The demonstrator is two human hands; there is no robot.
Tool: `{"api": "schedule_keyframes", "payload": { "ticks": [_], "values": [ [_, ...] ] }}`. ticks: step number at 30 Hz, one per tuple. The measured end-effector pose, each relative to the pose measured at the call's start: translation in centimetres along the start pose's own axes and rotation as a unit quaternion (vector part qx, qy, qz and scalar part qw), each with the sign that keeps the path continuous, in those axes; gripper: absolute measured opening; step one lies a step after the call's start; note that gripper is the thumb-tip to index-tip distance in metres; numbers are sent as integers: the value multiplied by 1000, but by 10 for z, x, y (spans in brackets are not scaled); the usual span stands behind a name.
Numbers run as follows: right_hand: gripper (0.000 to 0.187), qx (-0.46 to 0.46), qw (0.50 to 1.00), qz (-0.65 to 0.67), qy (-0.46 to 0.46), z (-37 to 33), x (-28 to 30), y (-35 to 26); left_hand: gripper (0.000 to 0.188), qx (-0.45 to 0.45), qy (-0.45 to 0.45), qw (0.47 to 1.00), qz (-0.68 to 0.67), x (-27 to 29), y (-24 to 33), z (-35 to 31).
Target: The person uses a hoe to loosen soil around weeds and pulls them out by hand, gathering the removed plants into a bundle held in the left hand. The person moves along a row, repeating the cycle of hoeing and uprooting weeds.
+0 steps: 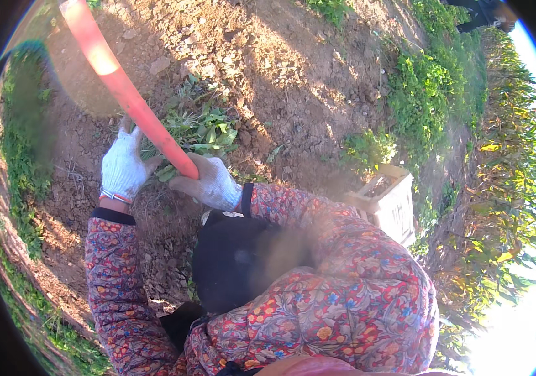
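Observation:
My right hand, in a soiled white knit glove, is closed round the lower end of a red tool handle. The handle slants up to the far left; its far end runs out at the picture's edge. My left hand, also white-gloved, is stretched low over the soil just left of the handle, its thumb and fingers apart. Beside it and partly behind the handle lies a clump of green leafy weeds and grass. Whether the left fingertips touch the grass I cannot make out.
Dry, cloddy brown soil spreads around the hands. A pale crate with something inside stands to the right. Green plants and tall yellowing stalks line the right side. My dark-clothed knee is below the right hand.

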State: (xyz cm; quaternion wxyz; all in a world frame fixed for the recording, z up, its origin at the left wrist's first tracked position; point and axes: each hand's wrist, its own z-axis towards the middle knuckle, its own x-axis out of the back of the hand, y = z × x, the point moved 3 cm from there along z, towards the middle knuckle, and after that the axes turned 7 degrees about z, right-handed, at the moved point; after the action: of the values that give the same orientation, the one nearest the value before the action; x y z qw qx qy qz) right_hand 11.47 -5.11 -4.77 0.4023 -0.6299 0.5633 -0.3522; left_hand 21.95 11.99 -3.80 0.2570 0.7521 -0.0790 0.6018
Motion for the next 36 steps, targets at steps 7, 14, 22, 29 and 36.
{"api": "schedule_keyframes", "payload": {
  "ticks": [7, 14, 22, 29, 36],
  "values": [
    [44, 66, 997, -42, 1, 1, -5, -1, 43, 58, 39, 964, -257, 24, -45, -77],
    [45, 92, 991, -89, -38, -8, -13, 9, 23, 360, 72, 849, -379, 47, -46, -190],
    [33, 226, 890, -318, -235, -17, -55, 22, 71, 273, 256, 775, -510, 61, -33, -253],
    [61, 186, 870, -313, -332, -39, -48, 2, 32, 352, 276, 634, -631, 46, -34, -286],
    [88, -251, 701, -648, -160, -103, 202, 46, 16, 386, 308, 674, -550, 77, -38, -323]
  ]
}}
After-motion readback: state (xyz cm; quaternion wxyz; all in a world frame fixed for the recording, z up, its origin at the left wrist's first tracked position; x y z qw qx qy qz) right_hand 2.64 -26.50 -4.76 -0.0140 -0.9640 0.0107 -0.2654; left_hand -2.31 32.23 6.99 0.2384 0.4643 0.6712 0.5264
